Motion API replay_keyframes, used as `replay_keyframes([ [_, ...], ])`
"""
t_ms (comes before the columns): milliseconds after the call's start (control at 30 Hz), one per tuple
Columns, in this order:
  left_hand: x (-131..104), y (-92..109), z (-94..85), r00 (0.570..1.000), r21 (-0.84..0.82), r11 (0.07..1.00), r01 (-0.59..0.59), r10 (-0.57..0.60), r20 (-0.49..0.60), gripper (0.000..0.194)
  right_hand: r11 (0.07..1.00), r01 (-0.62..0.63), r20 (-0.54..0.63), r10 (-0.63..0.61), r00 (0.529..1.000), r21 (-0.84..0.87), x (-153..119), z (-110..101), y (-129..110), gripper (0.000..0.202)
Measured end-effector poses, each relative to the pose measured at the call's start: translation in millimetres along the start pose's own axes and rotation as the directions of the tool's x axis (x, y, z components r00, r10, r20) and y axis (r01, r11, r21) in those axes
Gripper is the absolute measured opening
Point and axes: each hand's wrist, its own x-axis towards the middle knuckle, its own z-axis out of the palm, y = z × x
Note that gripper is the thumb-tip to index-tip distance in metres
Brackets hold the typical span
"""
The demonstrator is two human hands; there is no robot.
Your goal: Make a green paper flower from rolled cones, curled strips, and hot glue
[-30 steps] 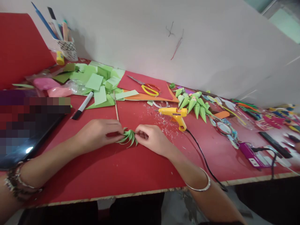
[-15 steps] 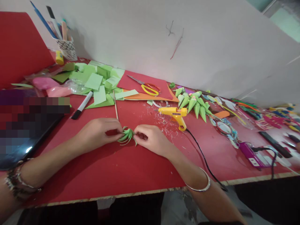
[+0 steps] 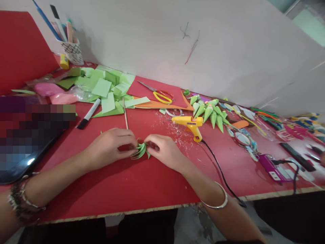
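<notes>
A small bundle of curled green paper strips [image 3: 140, 150] is held low over the red tabletop between my two hands. My left hand [image 3: 111, 147] pinches its left side with thumb and fingers. On the other side, my right hand [image 3: 164, 150] pinches the right end of the same strips. The fingertips hide part of the paper. Just behind my left fingers lies a thin wooden stick [image 3: 125, 115]. A yellow hot glue gun [image 3: 190, 124] rests beyond my right hand, its nozzle pointing left among pale paper shreds.
Green paper pieces [image 3: 101, 87], a marker [image 3: 88, 114] and scissors [image 3: 162, 96] on red paper lie at the back. Green paper cones [image 3: 210, 112] stand right of them. A dark-edged device [image 3: 35, 159] is at left, a purple power strip [image 3: 271, 169] at right. The glue gun's black cord [image 3: 218, 166] crosses the table.
My left hand has shifted slightly right, and the curled strips have moved a little to the right with it. The right hand stays almost in place, still pinching.
</notes>
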Motion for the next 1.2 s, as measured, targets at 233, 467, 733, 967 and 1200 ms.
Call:
replay_keyframes([
  [233,-4.0,-0.4,-0.2,0.971,0.341,0.914,-0.222,0.237,-0.003,0.025,0.996,0.057,-0.003,-0.057,0.998,-0.065,-0.6,-0.9,-1.4,0.007],
  [467,-5.5,12.5,-10.1,0.903,0.539,0.771,-0.339,0.428,-0.044,0.025,0.869,0.243,-0.057,-0.295,0.954,-0.431,-3.9,-2.6,-4.3,0.015],
  [733,-6.1,17.2,-13.6,0.860,0.660,0.682,-0.315,0.499,-0.107,0.016,0.671,0.349,-0.147,-0.566,0.811,-0.654,-6.3,-5.4,-12.8,0.025],
  [967,-5.1,19.7,-15.8,0.836,0.707,0.639,-0.303,0.535,-0.125,0.017,0.676,0.347,-0.142,-0.557,0.818,-0.650,-7.2,-6.9,-13.0,0.025],
  [1200,-6.7,18.6,-15.3,0.867,0.626,0.735,-0.259,0.463,-0.185,0.021,0.706,0.313,-0.121,-0.491,0.863,-0.636,-6.3,-5.9,-12.7,0.026],
])
